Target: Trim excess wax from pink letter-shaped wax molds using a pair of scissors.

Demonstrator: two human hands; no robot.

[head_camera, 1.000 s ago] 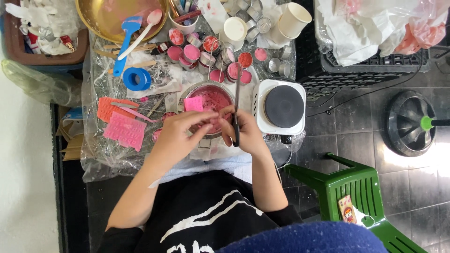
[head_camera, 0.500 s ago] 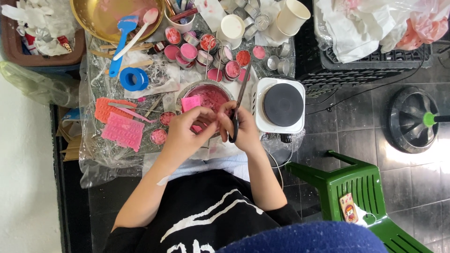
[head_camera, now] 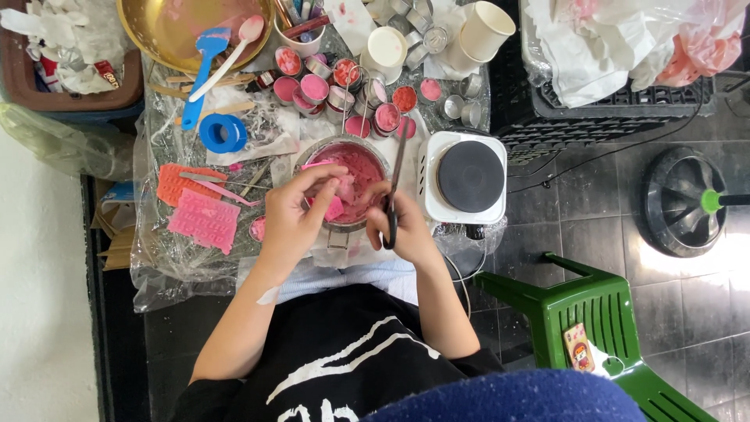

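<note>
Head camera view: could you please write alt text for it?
A person's left hand holds a pink slab piece over a round metal pot of pink wax while the right hand grips dark-handled scissors. A white single-burner hotplate stands beside the pot.

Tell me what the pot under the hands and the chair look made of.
Pot: apparently metal, with a shiny silver rim around pink, waxy-looking contents. Chair: moulded green plastic with a slotted seat, glossy. Scissors in the right hand: dark, probably steel blades.
</note>
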